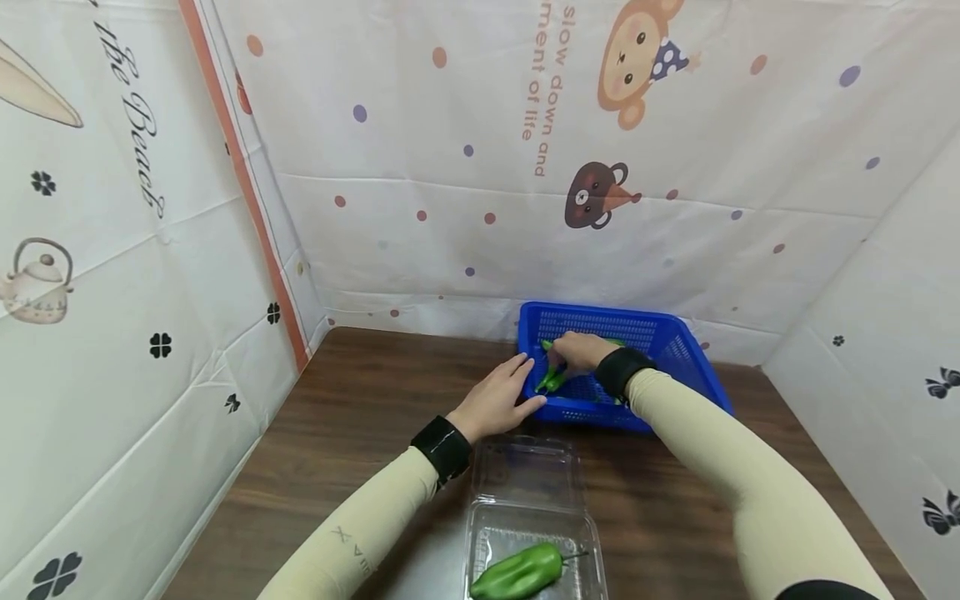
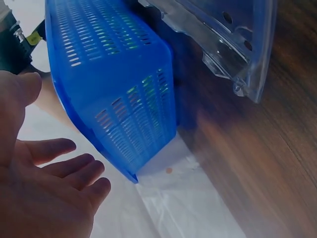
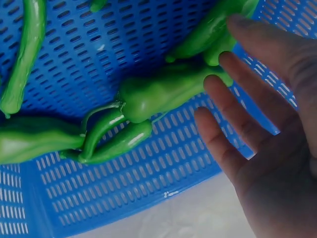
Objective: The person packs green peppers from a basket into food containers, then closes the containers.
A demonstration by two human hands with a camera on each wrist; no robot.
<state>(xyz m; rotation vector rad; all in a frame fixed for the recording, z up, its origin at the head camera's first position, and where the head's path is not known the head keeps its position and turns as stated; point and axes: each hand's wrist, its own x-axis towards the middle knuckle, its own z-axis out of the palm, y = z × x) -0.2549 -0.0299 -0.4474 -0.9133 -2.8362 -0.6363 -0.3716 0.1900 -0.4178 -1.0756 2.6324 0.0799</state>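
Observation:
Inside a blue basket (image 1: 686, 358), my right hand (image 1: 583, 350) reaches down among green peppers. The right wrist view shows that hand (image 3: 277, 129) with its fingers extended, fingertips right at the narrow end of a plump green pepper (image 3: 161, 94). Thinner curved green peppers (image 3: 119, 144) lie beside it against the basket wall. My left hand (image 1: 493, 404) is spread at the basket's near left corner, thumb and fingers apart. In the left wrist view that hand (image 2: 49, 183) holds nothing, beside the basket's slotted side (image 2: 111, 79).
Nearer to me on the brown wooden table (image 1: 360, 417) stands a clear plastic container (image 1: 594, 550), its lid (image 1: 525, 471) folded open towards the basket. One large green pepper (image 1: 521, 572) lies inside. Printed white sheets (image 1: 420, 250) rise behind and at both sides.

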